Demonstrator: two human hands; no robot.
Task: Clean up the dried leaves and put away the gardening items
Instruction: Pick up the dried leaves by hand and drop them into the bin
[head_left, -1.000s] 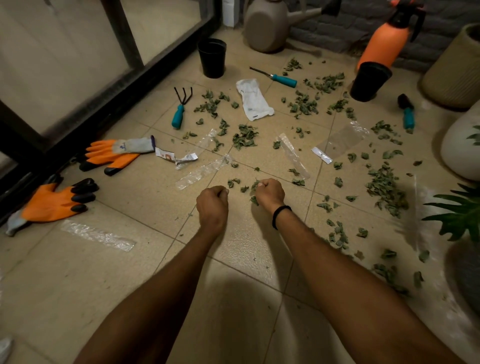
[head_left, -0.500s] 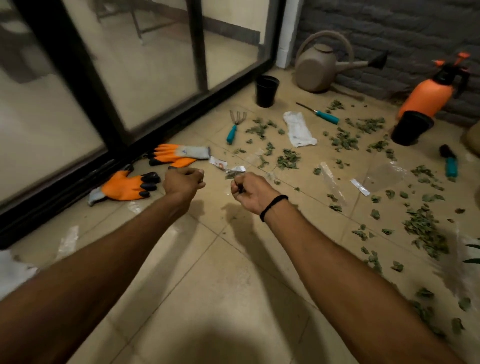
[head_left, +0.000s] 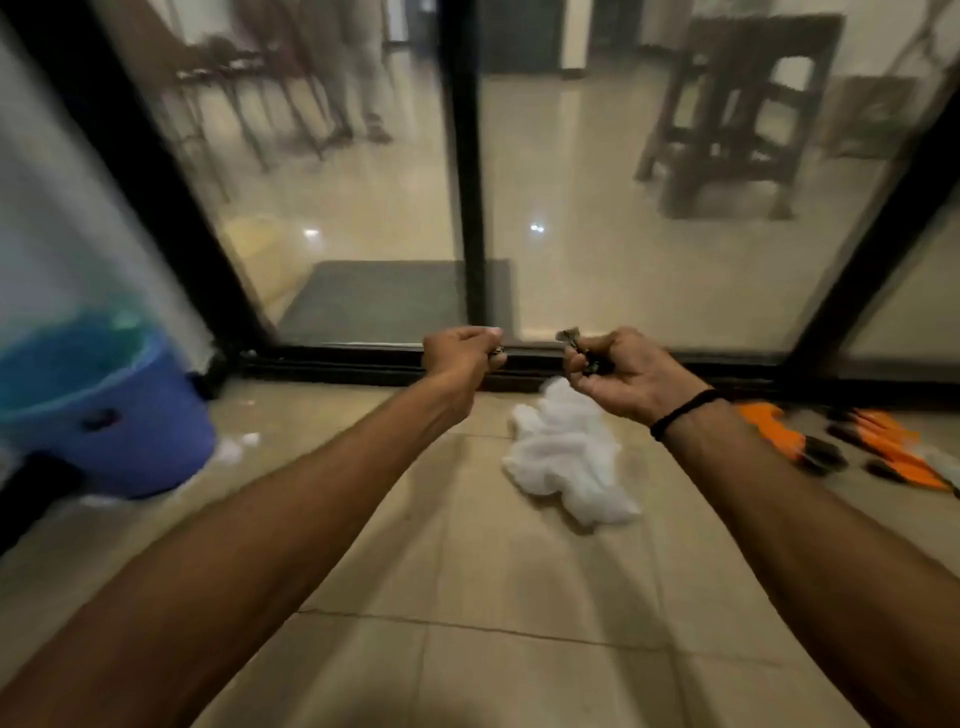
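Note:
Both my hands are raised in front of the glass door, fingers curled. My left hand (head_left: 460, 351) grips a few dried leaves (head_left: 497, 355) that peek out at its fingertips. A small bunch of dried leaves (head_left: 582, 349) sits in my right hand (head_left: 623, 376), which has a black band on its wrist. A blue bucket (head_left: 111, 415) stands on the floor at the far left, blurred. Orange gardening gloves (head_left: 852, 441) with black fingertips lie on the tiles at the right edge.
A crumpled white cloth (head_left: 569, 454) lies on the beige tiles just below my hands. The black frame of the glass door (head_left: 467, 171) runs across ahead, with a room and wooden furniture behind the glass.
My view has swung left, away from the leaf-strewn floor and tools, towards the glass door and blue bucket. Both hands rose off the floor with leaves in them.

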